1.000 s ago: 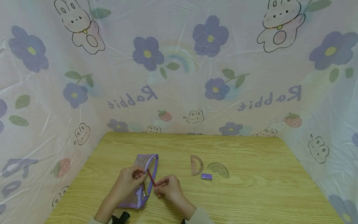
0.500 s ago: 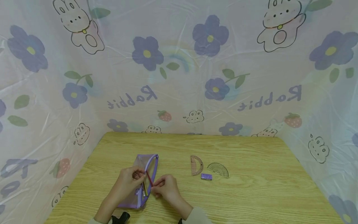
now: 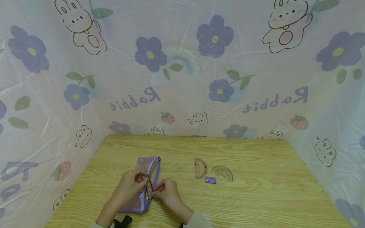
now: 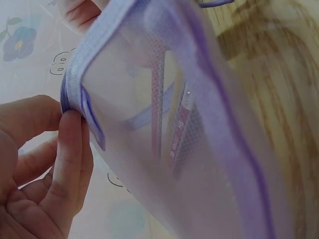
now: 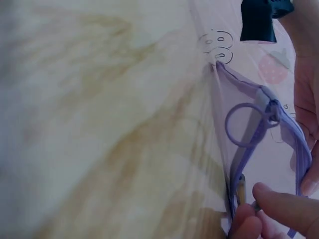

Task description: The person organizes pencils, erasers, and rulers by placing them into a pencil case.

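On the wood-grained desk, the left hand pinches one rim of the purple pouch, probably so its mouth stands wide, while the right hand's fingers pinch a red pencil slanting in this opening beside other pencils.

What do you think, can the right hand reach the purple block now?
Probably yes: only table lies between the right hand and the purple block. It pinches the red pencil, though, so might need to let go first.
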Available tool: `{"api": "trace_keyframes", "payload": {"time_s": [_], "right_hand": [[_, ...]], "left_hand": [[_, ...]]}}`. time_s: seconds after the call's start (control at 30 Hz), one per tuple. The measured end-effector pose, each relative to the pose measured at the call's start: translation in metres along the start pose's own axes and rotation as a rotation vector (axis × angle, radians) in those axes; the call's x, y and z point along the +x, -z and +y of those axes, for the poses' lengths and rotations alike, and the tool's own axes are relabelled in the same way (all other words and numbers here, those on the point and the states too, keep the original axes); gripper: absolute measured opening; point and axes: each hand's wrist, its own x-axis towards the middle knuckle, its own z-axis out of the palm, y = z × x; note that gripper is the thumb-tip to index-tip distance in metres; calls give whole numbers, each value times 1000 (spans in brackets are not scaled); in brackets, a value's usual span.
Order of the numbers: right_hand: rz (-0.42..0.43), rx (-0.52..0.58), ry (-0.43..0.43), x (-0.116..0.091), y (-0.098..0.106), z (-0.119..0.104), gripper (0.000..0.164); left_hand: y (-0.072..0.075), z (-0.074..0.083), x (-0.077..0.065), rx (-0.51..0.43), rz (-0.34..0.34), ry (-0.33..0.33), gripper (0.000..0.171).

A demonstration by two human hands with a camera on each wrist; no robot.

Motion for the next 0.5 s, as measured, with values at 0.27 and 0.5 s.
{"api": "trace_keyframes", "payload": {"time_s": [0.27, 0.5], "right_hand": [[-9, -72, 13, -1, -5, -2, 16], [-23, -91, 9, -2, -7, -4, 14]], "left_hand": [[0, -1, 0, 6, 9, -8, 5], [2, 0, 0, 0, 5, -9, 6]]}}
